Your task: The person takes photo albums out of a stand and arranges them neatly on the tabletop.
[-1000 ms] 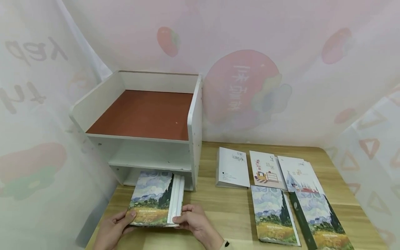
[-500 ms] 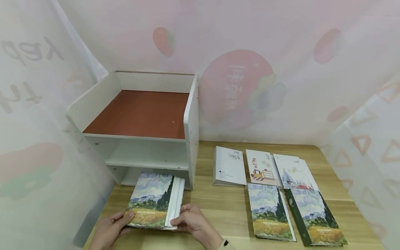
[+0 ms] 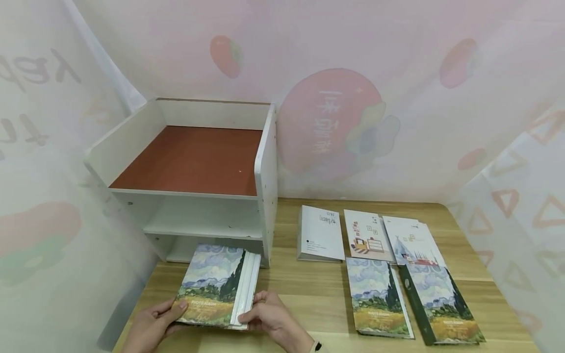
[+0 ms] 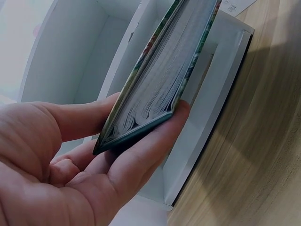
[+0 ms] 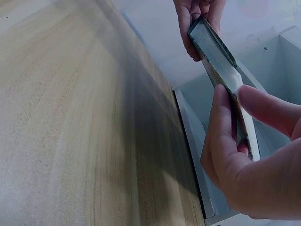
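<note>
Both hands hold a photo album (image 3: 212, 284) with a painted landscape cover, tilted in front of the lowest compartment of a white shelf unit (image 3: 200, 230). My left hand (image 3: 152, 323) grips its near left corner, thumb on the cover and fingers beneath. On the right side, where white strips show beside the cover, my right hand (image 3: 275, 318) pinches the edge. The left wrist view shows the album's page edges (image 4: 150, 80) between thumb and fingers. In the right wrist view, the right thumb (image 5: 268, 106) presses one face and the fingers lie on the other.
Right of the shelf unit, a thick white book (image 3: 321, 234) stands near two white illustrated books (image 3: 370, 238) (image 3: 412, 242). Nearer lie two more landscape albums (image 3: 377, 299) (image 3: 443, 306), on the wooden table (image 3: 304, 294). The unit's top has a red-brown board (image 3: 194, 162) with raised white sides.
The held album has come slightly toward me, away from the shelf unit, with both hands keeping their grip. The whole head view has shifted a little, so the surroundings appear further left.
</note>
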`<action>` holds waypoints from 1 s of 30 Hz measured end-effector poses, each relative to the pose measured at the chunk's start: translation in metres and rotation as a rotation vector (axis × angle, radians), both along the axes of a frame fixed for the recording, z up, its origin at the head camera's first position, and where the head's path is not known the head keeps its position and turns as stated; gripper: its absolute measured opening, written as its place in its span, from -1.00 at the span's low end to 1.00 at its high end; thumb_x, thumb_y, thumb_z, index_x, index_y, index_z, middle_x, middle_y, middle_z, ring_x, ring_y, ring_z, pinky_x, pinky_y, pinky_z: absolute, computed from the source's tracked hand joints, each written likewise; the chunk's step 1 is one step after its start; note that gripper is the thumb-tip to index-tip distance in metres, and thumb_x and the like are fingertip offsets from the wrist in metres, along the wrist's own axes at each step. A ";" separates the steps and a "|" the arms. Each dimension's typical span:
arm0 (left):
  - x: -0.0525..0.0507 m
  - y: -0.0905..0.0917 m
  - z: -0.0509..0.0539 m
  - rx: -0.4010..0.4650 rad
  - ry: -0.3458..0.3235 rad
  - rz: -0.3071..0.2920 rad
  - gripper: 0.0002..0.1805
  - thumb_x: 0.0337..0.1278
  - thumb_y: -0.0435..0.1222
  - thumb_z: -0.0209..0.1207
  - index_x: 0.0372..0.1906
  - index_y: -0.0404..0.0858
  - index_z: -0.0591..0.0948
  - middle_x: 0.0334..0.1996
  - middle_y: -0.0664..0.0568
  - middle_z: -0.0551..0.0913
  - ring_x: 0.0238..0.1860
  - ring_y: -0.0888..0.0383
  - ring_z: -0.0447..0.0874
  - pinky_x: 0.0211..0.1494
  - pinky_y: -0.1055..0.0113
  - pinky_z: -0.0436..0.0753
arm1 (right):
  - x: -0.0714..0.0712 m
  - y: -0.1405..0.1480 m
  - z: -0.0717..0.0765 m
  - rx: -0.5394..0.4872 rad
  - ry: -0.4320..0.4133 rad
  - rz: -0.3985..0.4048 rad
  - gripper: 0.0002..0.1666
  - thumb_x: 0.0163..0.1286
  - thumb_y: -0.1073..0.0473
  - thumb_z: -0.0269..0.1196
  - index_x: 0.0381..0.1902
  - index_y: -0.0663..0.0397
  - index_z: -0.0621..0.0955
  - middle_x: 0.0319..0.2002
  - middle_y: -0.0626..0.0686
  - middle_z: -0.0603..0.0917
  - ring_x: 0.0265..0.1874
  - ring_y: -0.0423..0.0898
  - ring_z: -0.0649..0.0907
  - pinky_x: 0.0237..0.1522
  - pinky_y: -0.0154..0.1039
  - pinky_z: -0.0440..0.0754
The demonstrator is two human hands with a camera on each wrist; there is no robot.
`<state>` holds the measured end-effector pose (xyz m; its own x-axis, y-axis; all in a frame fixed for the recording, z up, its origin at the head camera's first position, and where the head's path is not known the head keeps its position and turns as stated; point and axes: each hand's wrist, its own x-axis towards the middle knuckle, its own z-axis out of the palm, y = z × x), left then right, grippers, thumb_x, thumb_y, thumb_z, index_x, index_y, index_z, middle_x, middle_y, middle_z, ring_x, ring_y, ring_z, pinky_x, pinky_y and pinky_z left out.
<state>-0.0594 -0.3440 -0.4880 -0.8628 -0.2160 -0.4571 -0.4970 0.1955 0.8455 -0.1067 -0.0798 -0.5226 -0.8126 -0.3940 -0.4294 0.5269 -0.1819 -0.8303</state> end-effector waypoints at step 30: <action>-0.003 0.007 -0.002 0.019 0.021 0.002 -0.09 0.25 -0.03 0.30 0.34 -0.67 0.22 0.15 -0.48 0.45 -0.19 -0.13 0.73 -0.06 0.04 0.70 | 0.003 0.010 0.001 0.006 0.023 0.007 -0.49 -0.01 0.69 0.31 -0.37 0.13 0.31 -0.54 0.11 0.52 -0.65 -0.09 0.63 -0.60 -0.31 0.61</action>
